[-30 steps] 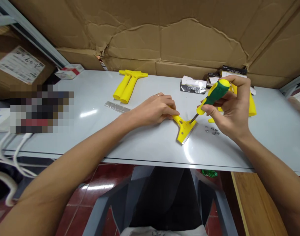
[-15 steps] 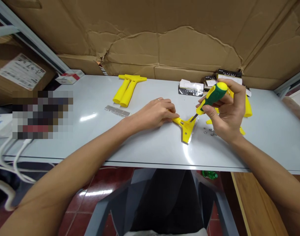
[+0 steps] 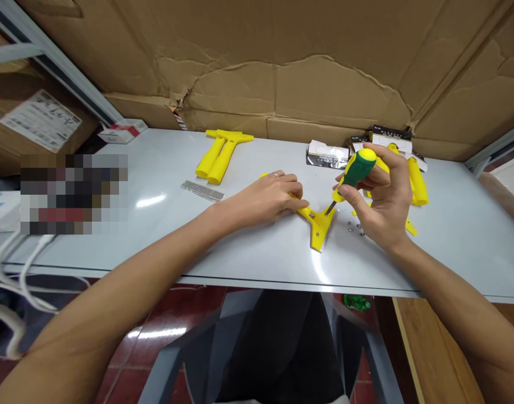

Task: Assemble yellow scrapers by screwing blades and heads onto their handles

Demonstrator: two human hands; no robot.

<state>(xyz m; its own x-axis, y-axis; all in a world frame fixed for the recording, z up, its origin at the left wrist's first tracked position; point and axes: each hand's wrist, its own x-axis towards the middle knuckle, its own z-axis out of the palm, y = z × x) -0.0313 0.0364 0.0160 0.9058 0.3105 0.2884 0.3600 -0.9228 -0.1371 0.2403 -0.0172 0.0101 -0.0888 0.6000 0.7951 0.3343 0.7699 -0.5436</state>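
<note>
My left hand [image 3: 278, 196] is closed around the handle of a yellow scraper [image 3: 320, 227], pressing it to the table; a thin blade edge shows along the scraper's wide head. A green and yellow screwdriver [image 3: 354, 173] is gripped in my right hand [image 3: 385, 199]. It tilts, with its tip on the upper screw spot of the scraper head. Several small screws [image 3: 359, 227] lie loose beside my right hand. To the left of my left hand rest flat metal blades [image 3: 202, 191]. Behind them lie two yellow scraper handles [image 3: 221, 154].
Black and white packets [image 3: 327, 154] stand at the back, with more yellow parts [image 3: 417, 182] at right, partly behind my right hand. A small red and white box [image 3: 123, 131] sits at the back left. Cardboard [image 3: 240, 84] walls the table's rear. White cables [image 3: 33, 280] hang at left.
The screwdriver has become a little more upright, its tip still at the scraper head. My right hand has shifted slightly left. My left hand keeps holding the scraper.
</note>
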